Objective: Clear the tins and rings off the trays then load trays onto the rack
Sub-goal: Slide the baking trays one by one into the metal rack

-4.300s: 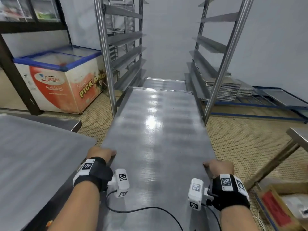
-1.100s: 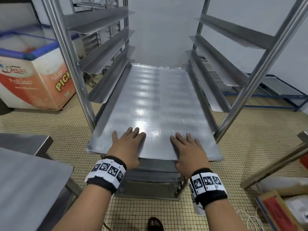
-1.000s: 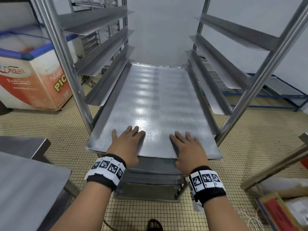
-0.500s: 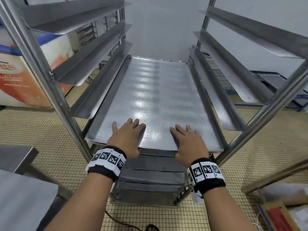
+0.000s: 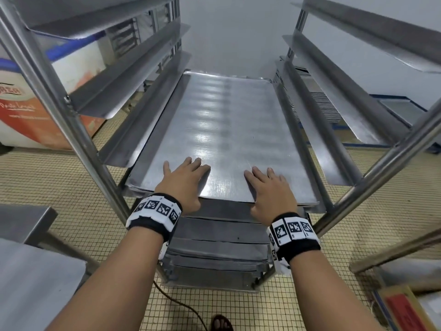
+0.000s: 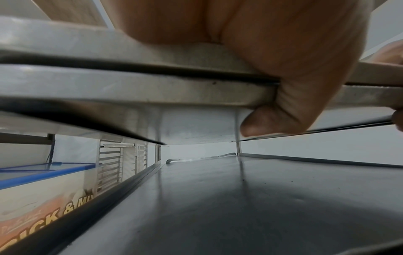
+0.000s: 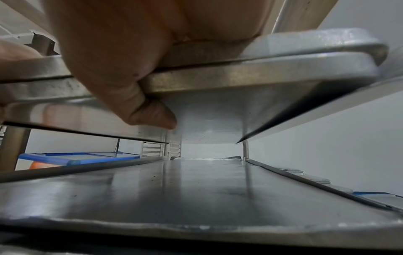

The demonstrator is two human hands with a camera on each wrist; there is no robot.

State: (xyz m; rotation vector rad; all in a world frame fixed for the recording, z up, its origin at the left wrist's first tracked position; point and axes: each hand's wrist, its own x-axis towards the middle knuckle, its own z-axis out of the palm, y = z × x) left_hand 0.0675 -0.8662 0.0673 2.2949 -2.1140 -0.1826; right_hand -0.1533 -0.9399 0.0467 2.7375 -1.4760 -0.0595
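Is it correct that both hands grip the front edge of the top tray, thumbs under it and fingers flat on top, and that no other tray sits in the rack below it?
Not quite. The left hand and right hand do grip the top tray that way, but the rack already holds other trays below it; the head view shows their front edges.

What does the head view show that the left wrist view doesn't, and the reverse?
Head only: both hands, left hand and right hand, fingers flat on the top tray, with rack rails on both sides and a foot below.
Left wrist only: the thumb hooked under the tray's front edge, and the tray below.
Both: the tray and the freezer.
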